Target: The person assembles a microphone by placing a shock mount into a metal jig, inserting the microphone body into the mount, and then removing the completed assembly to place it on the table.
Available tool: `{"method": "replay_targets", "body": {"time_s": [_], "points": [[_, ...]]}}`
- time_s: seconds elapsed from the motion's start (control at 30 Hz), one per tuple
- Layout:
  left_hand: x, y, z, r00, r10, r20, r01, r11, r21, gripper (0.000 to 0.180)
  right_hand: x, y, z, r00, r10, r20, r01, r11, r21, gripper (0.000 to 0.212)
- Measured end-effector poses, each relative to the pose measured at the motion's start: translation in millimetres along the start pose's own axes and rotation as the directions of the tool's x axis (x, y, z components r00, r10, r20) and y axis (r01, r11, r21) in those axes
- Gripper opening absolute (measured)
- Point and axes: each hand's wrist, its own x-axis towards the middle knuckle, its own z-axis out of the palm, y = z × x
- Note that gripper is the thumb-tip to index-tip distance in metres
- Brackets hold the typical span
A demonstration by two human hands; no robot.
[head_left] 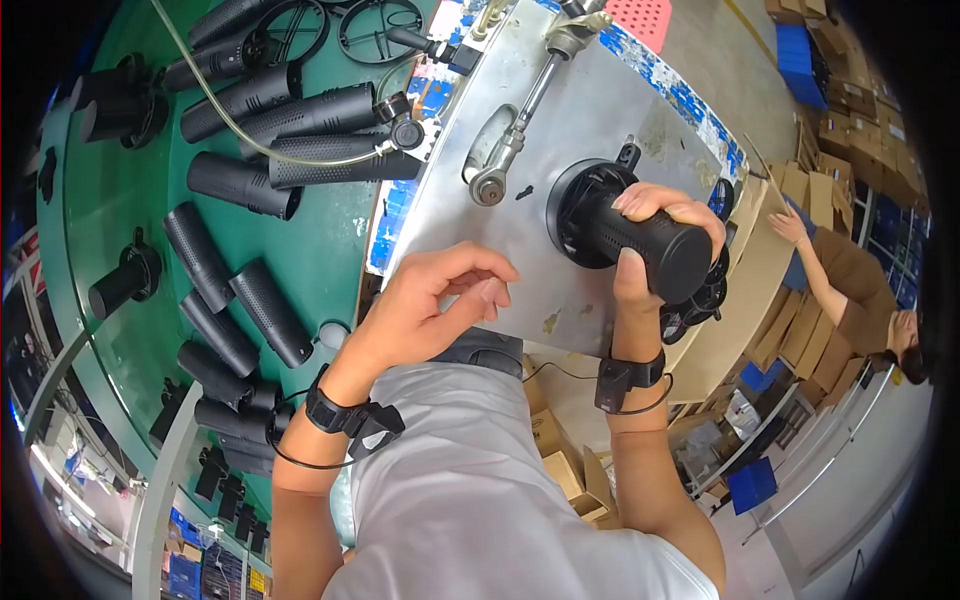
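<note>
Evidently, the right hand (pixel 690 212) has its grip wrapped around a black perforated cylinder with a ringed base (pixel 648 243), over the silvery metal table (pixel 525 235), long axis slanting base upper left; the left hand (pixel 435 300), half-curled, seemingly empty, is farther left.

The palm of the right hand (pixel 692 213) is concealed behind the black cylinder (pixel 652 236), whose far end is lost within the round black base (pixel 566 215). The curled fingers of the left hand (pixel 430 300) mask its palm. At top, the upper edge crops the metal lever tool (pixel 540 85), the pale hose (pixel 222 118) and the pink perforated sheet (pixel 640 18). The lower edge cuts the grey shirt (pixel 480 480). A small dark fragment (pixel 525 192) on the metal plate (pixel 530 230) is too small to identify.
</note>
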Motion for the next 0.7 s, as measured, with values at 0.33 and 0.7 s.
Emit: {"method": "replay_targets", "body": {"time_s": [0.33, 0.7], "points": [[7.5, 30.9, -18.9, 0.949, 0.227, -0.219, -0.19, 0.966, 0.174, 0.014, 6.8, 19.0, 5.1, 0.993, -0.025, 0.119, 0.014, 0.996, 0.089, 0.051], [133.7, 51.3, -123.5, 0.857, 0.51, -0.074, 0.154, -0.117, 0.981, 0.033, 2.9, 14.0, 4.4, 0.992, -0.007, 0.125, -0.007, 0.994, 0.111, 0.049]]}}
